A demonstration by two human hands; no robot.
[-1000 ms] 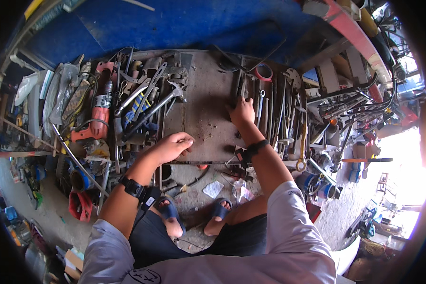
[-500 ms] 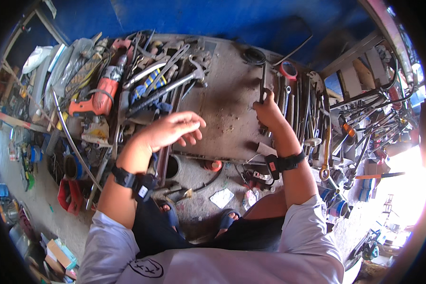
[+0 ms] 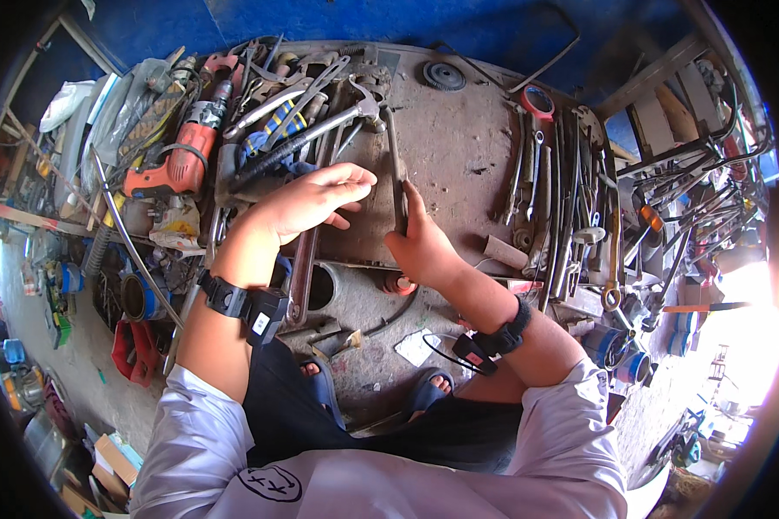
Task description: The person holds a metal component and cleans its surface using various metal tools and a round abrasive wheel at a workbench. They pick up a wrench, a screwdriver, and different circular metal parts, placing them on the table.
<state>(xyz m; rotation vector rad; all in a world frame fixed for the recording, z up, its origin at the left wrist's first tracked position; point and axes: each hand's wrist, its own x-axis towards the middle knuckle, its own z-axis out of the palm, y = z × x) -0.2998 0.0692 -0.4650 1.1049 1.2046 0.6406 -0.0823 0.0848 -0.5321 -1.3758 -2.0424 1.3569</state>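
Observation:
My right hand (image 3: 422, 242) grips a long, narrow dark metal bar (image 3: 395, 151) near its lower end. The bar points away from me over the grey metal bench top (image 3: 454, 173). What kind of tool it is, I cannot make out. My left hand (image 3: 325, 201) hovers to the left, holding nothing, its fingers stretched and apart. Beyond it lies a claw hammer (image 3: 320, 125), its head close to the bar's far end. A long rusty wrench-like tool (image 3: 301, 275) sticks out over the bench's front edge, below the left hand.
An orange power drill (image 3: 186, 151) rests among piled tools at left. A dark toothed wheel (image 3: 444, 76) lies at the far edge. To the right are a red tape roll (image 3: 537, 102), a short pipe (image 3: 505, 252), spanners (image 3: 537, 173) and rods in rows. A blue wall (image 3: 337, 19) stands behind.
My right hand has swung left with the bar, from beside the row of rods to near my left hand. My left hand has stayed nearly in place.

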